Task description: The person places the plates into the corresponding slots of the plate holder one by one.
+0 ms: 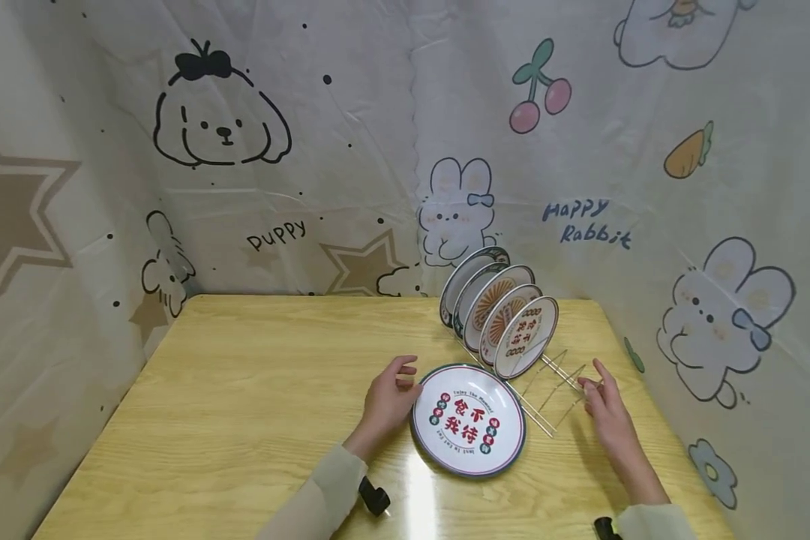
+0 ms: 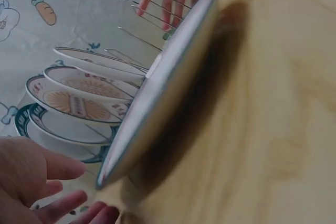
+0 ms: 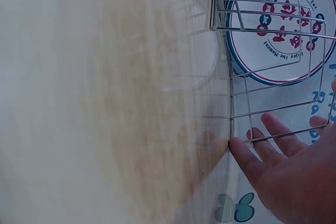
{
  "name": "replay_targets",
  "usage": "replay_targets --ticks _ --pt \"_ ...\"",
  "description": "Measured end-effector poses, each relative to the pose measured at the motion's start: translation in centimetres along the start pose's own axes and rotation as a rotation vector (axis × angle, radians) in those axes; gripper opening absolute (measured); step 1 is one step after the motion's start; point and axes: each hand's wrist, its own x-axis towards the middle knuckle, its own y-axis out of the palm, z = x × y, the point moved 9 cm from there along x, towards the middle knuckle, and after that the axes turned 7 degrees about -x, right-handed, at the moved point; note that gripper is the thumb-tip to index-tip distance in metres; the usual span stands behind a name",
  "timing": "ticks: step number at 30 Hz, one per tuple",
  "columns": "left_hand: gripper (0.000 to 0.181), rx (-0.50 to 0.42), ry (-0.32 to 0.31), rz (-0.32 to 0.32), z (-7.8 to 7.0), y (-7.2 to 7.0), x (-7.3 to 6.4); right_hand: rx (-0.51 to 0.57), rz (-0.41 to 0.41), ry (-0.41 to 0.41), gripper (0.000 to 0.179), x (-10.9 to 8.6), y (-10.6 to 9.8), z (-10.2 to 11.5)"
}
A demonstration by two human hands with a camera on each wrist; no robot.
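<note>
A round white plate [image 1: 469,420] with a dark rim and red lettering lies in front of the wire dish rack [image 1: 536,409]. Beside its left edge is my left hand [image 1: 391,397], thumb and fingers apart, holding nothing. In the left wrist view that hand [image 2: 47,182] is right by the plate's rim [image 2: 157,87]. My right hand [image 1: 607,405] is at the rack's right end. Its fairly straight fingers [image 3: 286,140] touch the end wires [image 3: 278,136] in the right wrist view. Several plates [image 1: 526,337] stand on edge in the rack's back part.
The wooden table [image 1: 263,397] stretches to the left of the plate. A curtain [image 1: 351,135] printed with rabbits, a puppy and stars hangs behind the table and along its sides. Black straps [image 1: 374,496] show at the wrists.
</note>
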Motion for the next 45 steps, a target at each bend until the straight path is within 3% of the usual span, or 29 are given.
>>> replay_targets --ticks 8,15,22,30,45 --pt "0.061 -0.068 -0.015 0.170 1.3 1.9 -1.3 0.020 -0.020 -0.018 0.064 -0.3 -0.5 0.1" --pt "0.069 -0.137 -0.050 0.175 2.1 2.0 -1.1 0.039 -0.029 -0.037 0.064 -0.1 -0.3 0.0" --pt "0.062 -0.299 -0.173 0.214 2.7 2.0 -1.3 0.039 -0.035 -0.027 0.064 0.0 -0.3 0.0" --pt "0.059 -0.420 -0.250 0.249 2.6 1.8 -1.9 0.048 -0.035 -0.019 0.064 0.0 -0.3 0.1" --pt "0.062 -0.528 -0.251 0.357 2.7 1.9 -2.7 0.022 -0.019 -0.007 0.064 0.0 -0.2 -0.5"
